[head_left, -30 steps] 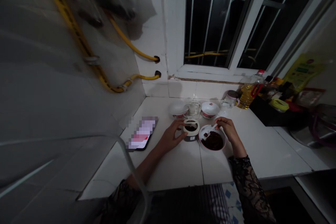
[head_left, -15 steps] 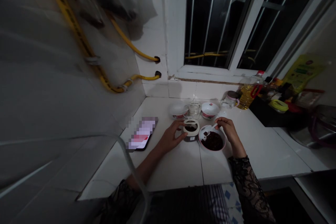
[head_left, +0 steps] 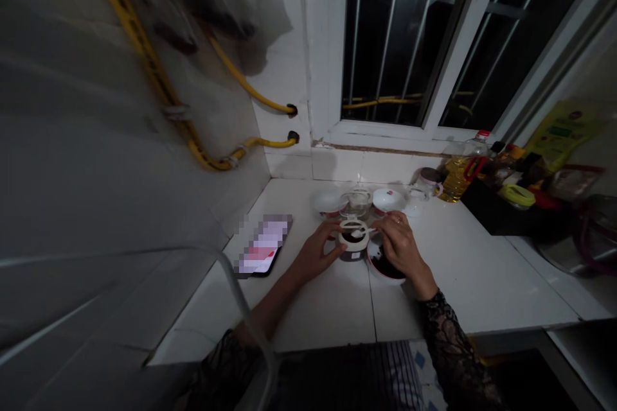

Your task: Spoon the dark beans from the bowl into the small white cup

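Note:
With thumb and fingers on either side of its rim, my left hand (head_left: 315, 252) steadies a small jar (head_left: 353, 253) that has a white rim and a flipped-up clear lid (head_left: 355, 203). Dark contents show inside the jar. Pinched in my right hand (head_left: 401, 244) is a small white spoon (head_left: 362, 232), its bowl over the jar's opening. Below that hand stands a white bowl (head_left: 372, 261) with a red rim, partly covered by the hand. It holds a dark, crumbly or saucy food (head_left: 385, 267).
Two white bowls stand behind the jar, one the right-hand bowl (head_left: 388, 199). A phone (head_left: 265, 245) lies to the left. At the back right are a glass jar (head_left: 428, 183), an oil bottle (head_left: 457, 173) and a black condiment box (head_left: 496, 212). Yellow pipe (head_left: 144, 64) runs along the wall.
My right hand has moved left with the spoon, from the bowl of dark food to above the jar's opening. My left hand stays on the jar.

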`<state>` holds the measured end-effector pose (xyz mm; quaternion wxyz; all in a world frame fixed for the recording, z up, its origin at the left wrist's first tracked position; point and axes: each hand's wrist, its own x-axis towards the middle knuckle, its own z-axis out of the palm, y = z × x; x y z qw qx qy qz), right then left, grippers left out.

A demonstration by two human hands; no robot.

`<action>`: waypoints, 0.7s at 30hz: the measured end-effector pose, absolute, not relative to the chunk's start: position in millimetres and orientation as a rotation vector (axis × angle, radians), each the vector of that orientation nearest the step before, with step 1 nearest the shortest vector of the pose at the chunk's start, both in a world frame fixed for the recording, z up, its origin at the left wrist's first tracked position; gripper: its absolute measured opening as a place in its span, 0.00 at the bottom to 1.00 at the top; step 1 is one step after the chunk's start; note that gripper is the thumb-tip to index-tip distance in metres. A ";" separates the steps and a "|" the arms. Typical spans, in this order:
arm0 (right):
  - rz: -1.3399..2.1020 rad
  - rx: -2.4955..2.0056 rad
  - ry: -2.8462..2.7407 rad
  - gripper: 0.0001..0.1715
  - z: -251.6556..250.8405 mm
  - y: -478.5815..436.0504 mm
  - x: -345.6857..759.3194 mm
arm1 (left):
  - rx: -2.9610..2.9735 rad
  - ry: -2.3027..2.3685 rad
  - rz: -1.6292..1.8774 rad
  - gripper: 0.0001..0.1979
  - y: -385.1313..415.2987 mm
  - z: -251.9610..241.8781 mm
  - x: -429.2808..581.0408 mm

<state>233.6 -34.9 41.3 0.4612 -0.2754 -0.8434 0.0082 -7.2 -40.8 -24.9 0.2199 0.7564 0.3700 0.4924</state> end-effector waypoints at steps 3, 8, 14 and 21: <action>0.031 -0.791 -1.928 0.14 41.6 -33.4 245.5 | 2.089 1.033 1.346 0.13 -41.7 -24.4 -7.2; 0.250 -1.098 -1.831 0.14 39.9 -27.1 273.6 | 2.097 1.032 1.357 0.13 -41.8 -24.3 -7.0; 0.479 -1.150 -2.066 0.10 35.8 -21.1 276.8 | 2.099 1.031 1.359 0.13 -41.4 -24.6 -6.7; 0.998 -1.153 -2.013 0.11 31.9 -19.8 275.2 | 2.091 1.034 1.352 0.13 -43.8 -22.0 -7.1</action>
